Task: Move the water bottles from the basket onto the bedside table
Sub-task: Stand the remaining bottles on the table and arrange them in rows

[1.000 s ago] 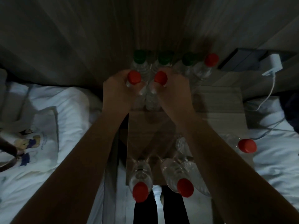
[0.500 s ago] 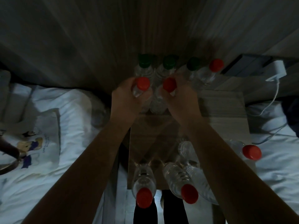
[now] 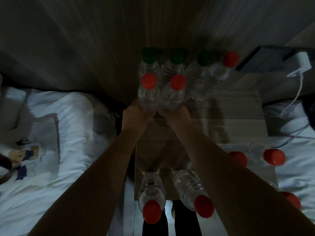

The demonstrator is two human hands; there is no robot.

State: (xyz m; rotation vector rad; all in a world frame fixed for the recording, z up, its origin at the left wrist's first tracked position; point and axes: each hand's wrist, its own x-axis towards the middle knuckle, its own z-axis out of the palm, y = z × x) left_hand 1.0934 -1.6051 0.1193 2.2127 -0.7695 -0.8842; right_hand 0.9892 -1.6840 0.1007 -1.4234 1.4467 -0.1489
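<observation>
- Now both arms reach forward over the bedside table (image 3: 238, 120), and the two hands are close together at its far left part.
- The left hand (image 3: 135, 113) grasps the lower body of the left held bottle (image 3: 148, 97), a clear one with a red cap. The fingers go round it, though the dim light hides the fingertips.
- The right hand (image 3: 173, 113) grasps in the same way the right held bottle (image 3: 172, 97), which is also clear with a red cap.
- These two bottles are upright and touch each other side by side. Their bottoms are low at the table top, but I cannot tell if they already rest on it, because the hands cover them.
- Just behind them, against the dark wall, four more bottles stand in one row. From the left come three green-capped bottles (image 3: 177, 57), and the back red-capped bottle (image 3: 219, 69) is at the right end.
- At the near edge of the table stand the near left bottle (image 3: 151, 189) and the near right bottle (image 3: 188, 184), both with red caps.
- Partly behind the right forearm, the corner bottles (image 3: 274, 157) with red caps stand at the near right part of the table.
- White bedding (image 3: 59, 116) lies on both sides of the table, and on the left side is a cloth with a bear print (image 3: 30, 150).
- A white charger (image 3: 302, 63) sits at the far right, and its cable (image 3: 297, 92) hangs down toward the bedding.
</observation>
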